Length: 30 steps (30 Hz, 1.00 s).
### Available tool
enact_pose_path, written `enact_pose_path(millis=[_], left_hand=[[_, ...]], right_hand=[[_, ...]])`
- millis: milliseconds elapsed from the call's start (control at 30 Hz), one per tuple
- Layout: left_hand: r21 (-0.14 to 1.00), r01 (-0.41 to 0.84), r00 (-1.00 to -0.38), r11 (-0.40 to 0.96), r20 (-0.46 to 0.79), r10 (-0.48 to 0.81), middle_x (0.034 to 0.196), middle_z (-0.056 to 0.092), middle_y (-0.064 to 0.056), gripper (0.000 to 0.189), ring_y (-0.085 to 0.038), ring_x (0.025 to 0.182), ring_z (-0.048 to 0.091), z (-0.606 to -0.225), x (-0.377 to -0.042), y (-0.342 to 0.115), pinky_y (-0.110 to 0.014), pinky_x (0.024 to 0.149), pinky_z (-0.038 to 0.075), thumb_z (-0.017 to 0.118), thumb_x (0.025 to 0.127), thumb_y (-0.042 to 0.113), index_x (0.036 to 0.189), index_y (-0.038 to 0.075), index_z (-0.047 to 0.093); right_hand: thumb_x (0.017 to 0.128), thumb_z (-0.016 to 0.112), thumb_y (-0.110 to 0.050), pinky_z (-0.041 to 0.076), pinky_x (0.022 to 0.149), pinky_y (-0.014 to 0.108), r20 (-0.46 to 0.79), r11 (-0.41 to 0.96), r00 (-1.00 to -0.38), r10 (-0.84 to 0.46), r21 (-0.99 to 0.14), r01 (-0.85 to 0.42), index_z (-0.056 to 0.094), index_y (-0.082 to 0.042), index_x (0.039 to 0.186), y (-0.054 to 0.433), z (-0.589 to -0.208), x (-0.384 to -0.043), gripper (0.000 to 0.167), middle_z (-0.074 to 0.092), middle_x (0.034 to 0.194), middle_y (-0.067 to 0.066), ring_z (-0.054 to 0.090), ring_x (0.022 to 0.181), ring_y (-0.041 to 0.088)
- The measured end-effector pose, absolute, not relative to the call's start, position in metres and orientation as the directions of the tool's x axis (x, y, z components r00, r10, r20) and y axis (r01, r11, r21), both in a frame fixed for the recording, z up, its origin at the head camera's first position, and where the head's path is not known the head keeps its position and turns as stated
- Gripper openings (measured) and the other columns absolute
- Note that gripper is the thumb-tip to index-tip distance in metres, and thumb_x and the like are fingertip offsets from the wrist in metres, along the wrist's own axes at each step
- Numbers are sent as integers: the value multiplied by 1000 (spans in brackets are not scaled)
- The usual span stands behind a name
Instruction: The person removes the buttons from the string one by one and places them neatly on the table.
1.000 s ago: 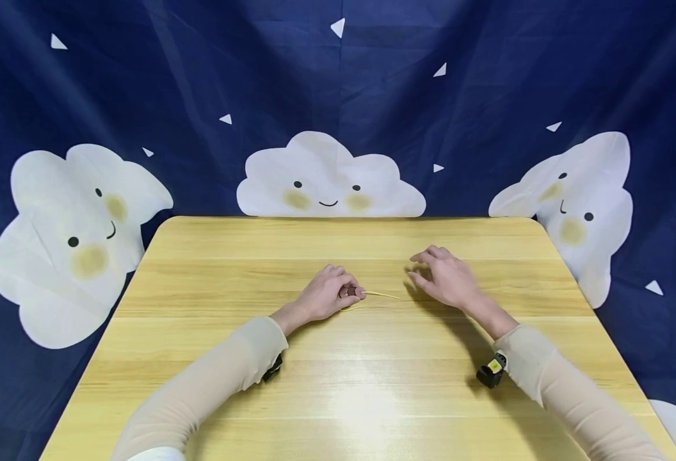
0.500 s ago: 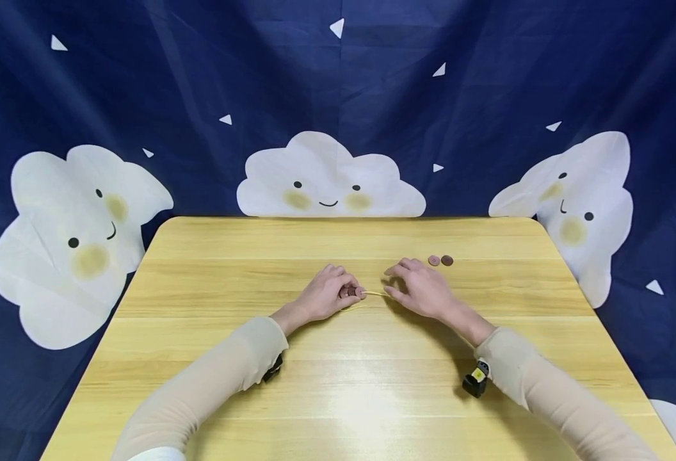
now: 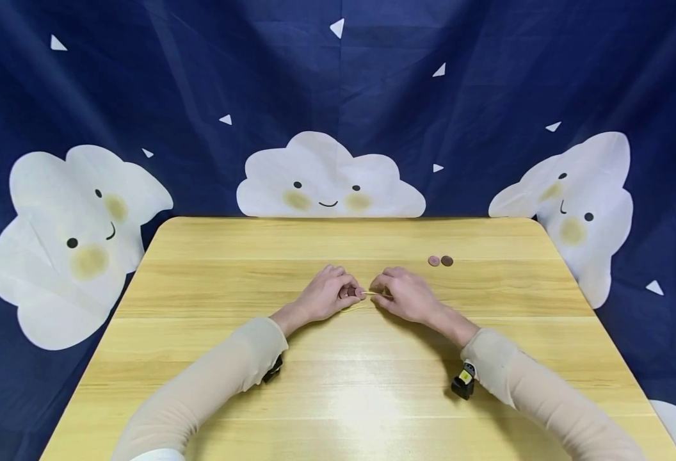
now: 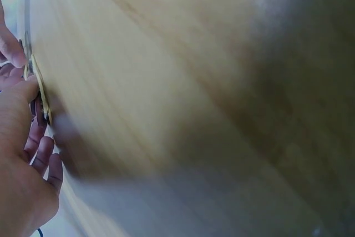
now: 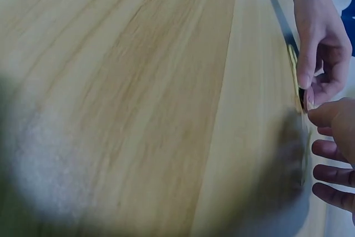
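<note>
My left hand (image 3: 325,294) pinches a few small reddish-brown, button-like discs (image 3: 352,292) between thumb and fingers, near the table's middle. A thin yellow string (image 3: 365,293) comes out of them to the right, and another stretch of it lies on the table below. Facing it, my right hand (image 3: 402,295) pinches the string with thumb and forefinger, its fingertips right by the discs. The left wrist view shows the string (image 4: 39,84) running along the left hand's fingers. In the right wrist view a pinkish disc (image 5: 309,97) shows between the two hands.
Two more discs, one pinkish (image 3: 433,261) and one dark brown (image 3: 447,260), lie side by side beyond the right hand. The wooden table (image 3: 246,384) ends at a dark blue curtain (image 3: 292,77) with white clouds.
My right hand has moved left, away from the two loose discs it covered, and now its fingers are on the string. The left hand has stayed in place with its discs.
</note>
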<state>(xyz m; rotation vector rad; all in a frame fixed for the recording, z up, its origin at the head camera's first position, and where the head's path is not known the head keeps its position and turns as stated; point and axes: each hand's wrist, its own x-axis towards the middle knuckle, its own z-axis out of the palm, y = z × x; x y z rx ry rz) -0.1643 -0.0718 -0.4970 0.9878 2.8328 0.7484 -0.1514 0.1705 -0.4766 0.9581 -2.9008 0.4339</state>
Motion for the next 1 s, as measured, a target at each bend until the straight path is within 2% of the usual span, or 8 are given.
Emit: enact_pose_path(millis=[400,733,1000], left_hand=[[461,564,-802,685,107,588,108,68,-1,28,-19,100,53,-497,-164,-72,-38,94,46,77,96,36,115,16,74],[447,557,-809,700,102,579,115,69,-5,38,-22,105,56,-496,-161,-75,-40,98,48,78,95,37,119,9,71],[465,536,-819,704,84,568,112,67,-4,41,-21,104,55,-496,-160,-80,-40,97,48,79,94,39,121,9,70]], right_hand=[[98,74,-26,55,73,31,116,769,-807,-580,-250,-588,77,-21,100,166,-481,-153,6,69,92,-7,63,88,13],[98,75,-25,54,69,31,119,773,-813,-570,-259,-580,76,-20,97,168,-479,-152,5,66,87,-8,61,84,12],[97,76,-25,53,67,30,146,769,-809,-570,-253,-587,75,-22,95,172,-481,-152,4,67,86,-8,62,83,12]])
